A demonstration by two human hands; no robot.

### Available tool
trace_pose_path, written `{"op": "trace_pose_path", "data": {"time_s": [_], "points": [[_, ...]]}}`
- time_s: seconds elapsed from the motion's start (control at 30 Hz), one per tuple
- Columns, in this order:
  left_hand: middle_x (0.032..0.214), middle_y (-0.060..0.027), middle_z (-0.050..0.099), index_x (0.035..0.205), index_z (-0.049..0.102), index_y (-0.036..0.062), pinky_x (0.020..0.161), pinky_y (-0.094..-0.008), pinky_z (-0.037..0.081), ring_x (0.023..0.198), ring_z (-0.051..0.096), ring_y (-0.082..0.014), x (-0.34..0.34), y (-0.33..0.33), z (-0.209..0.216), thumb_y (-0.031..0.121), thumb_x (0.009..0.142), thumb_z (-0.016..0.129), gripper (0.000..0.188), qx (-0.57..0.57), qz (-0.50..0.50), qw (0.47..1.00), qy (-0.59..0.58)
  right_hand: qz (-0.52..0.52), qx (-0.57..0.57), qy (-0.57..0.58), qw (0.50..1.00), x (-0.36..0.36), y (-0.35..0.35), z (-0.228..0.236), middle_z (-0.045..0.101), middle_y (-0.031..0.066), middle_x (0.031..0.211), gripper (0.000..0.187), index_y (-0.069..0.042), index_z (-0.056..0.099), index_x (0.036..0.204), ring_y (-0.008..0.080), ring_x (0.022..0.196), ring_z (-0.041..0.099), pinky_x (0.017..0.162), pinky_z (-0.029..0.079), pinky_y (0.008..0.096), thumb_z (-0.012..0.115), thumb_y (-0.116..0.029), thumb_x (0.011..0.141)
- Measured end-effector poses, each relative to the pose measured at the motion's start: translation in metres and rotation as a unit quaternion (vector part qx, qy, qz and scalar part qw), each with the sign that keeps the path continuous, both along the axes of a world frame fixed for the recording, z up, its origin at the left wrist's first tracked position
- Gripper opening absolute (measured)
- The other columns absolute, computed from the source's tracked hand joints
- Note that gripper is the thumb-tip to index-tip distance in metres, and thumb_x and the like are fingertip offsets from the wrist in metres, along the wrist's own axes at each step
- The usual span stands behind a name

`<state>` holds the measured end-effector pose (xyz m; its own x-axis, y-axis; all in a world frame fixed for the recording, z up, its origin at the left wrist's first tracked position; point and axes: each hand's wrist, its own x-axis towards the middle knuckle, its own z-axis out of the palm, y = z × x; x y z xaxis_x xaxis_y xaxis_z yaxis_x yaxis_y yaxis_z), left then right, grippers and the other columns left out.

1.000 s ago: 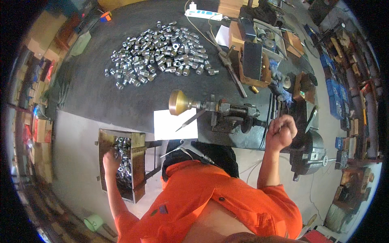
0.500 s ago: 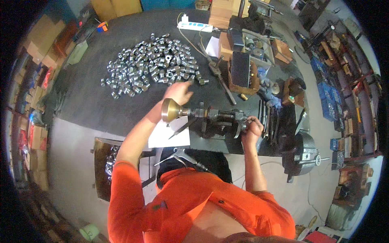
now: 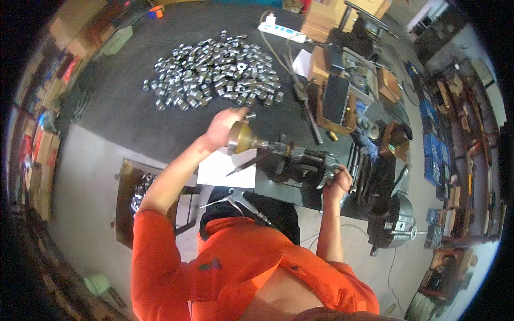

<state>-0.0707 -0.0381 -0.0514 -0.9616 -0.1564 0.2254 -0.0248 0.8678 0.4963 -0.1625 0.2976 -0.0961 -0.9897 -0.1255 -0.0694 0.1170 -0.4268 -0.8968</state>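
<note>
My left hand [image 3: 225, 127] is closed, pinching a small metal fitting [image 3: 250, 115] at its fingertips, just beyond a brass-coloured cone-shaped cup [image 3: 242, 138]. That cup sits on the left end of a dark metal bench fixture [image 3: 302, 162] with a horizontal shaft. At the fixture's right end, my right hand [image 3: 338, 184] is wrapped round the edge of a handwheel [image 3: 327, 174]. A large heap of similar shiny metal fittings [image 3: 214, 72] lies on the dark bench beyond my left hand. Under the cup is a white sheet of paper [image 3: 227, 170] with a dark thin tool on it.
An air blow gun [image 3: 238, 202] lies at the bench's near edge by my lap. A bench vise [image 3: 393, 224] stands at right. Steel rods [image 3: 361, 171], a phone-like black slab [image 3: 336, 99] on a box, and a power strip [image 3: 281, 32] surround the fixture. A bin [image 3: 126, 198] holds more fittings.
My left hand has drawn back from the heap toward the brass cup, with a fitting now showing at its fingertips. My right hand stays at the handwheel, which has turned. The view has shifted.
</note>
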Motion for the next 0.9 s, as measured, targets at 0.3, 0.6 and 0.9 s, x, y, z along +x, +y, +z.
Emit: {"op": "trace_pose_path", "data": {"time_s": [0.3,0.6,0.9], "points": [[0.078,-0.0085,0.058,0.097,0.052,-0.0061,0.062,-0.0247,0.048,0.064,0.057,-0.0136,0.119,0.0,0.062,0.001,0.073,0.062,0.027,0.497,0.075,0.86,0.086,-0.037,0.04,-0.033,0.998,0.013,-0.012,0.028,0.041,-0.0011,0.055,0.012,0.0,0.053,0.076,0.0058,0.041,0.034,0.037,0.025,0.0188,0.044,-0.007,0.072],[0.075,-0.0115,0.06,0.096,0.056,-0.0064,0.056,-0.0236,0.05,0.062,0.059,-0.0142,0.086,0.007,0.055,0.007,0.074,0.063,0.027,0.582,-0.014,0.807,0.1,-0.046,0.025,-0.004,0.999,0.017,-0.01,0.024,0.04,-0.0011,0.055,0.011,-0.001,0.052,0.077,0.0067,0.043,0.033,0.038,0.026,0.0196,0.044,-0.008,0.075],[0.086,-0.0119,0.06,0.098,0.056,-0.0061,0.066,-0.0247,0.051,0.073,0.06,-0.0157,0.088,0.006,0.066,-0.005,0.072,0.06,0.026,0.57,-0.027,0.817,0.087,0.06,0.006,0.029,0.998,0.043,0.017,0.051,0.032,-0.0026,0.05,0.021,0.001,0.052,0.074,0.0055,0.041,0.025,0.038,0.02,0.0203,0.052,-0.019,0.078]]}}
